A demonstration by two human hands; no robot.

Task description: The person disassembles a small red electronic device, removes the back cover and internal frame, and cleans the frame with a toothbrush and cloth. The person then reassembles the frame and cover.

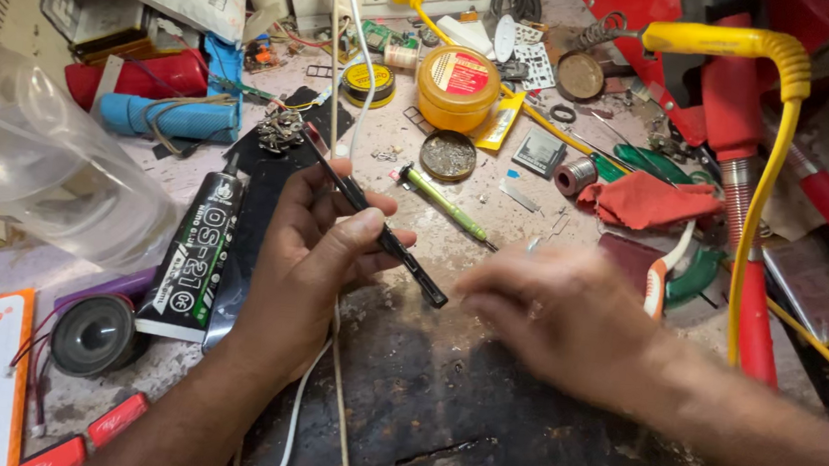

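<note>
- Our left hand (318, 255) is closed around a thin black strip (389, 241), thumb on top and fingers curled beneath; the strip runs diagonally from upper left to lower right.
- The strip's lower end juts past the thumb and hangs just above the dark, worn mat (459, 407) at the bench centre.
- Our right hand (557, 315) is motion-blurred, palm down, fingers loosely spread and reaching toward the strip's free end. Fingertips sit just beside it; we cannot tell whether they touch. It holds nothing that we can see.
- A white cable (299, 413) passes under the left hand and runs down over the mat.
- Left of the left hand: a black glue tube (195, 254) lying on the bench, with a small round speaker (94, 335) near its lower end.
- Above the strip: a green-handled screwdriver (442, 203) lying flat, apart from both hands.
- Further back: an orange round jar (458, 87), a small open tin (448, 154) in front of it, and a yellow-rimmed tin (368, 81) to the left.
- Right side: a red cloth (649, 199), a yellow cable (779, 125) curving down, and a toothbrush (664, 270) just behind the right hand.
- Far left: a clear plastic bottle (36, 165) on its side.
</note>
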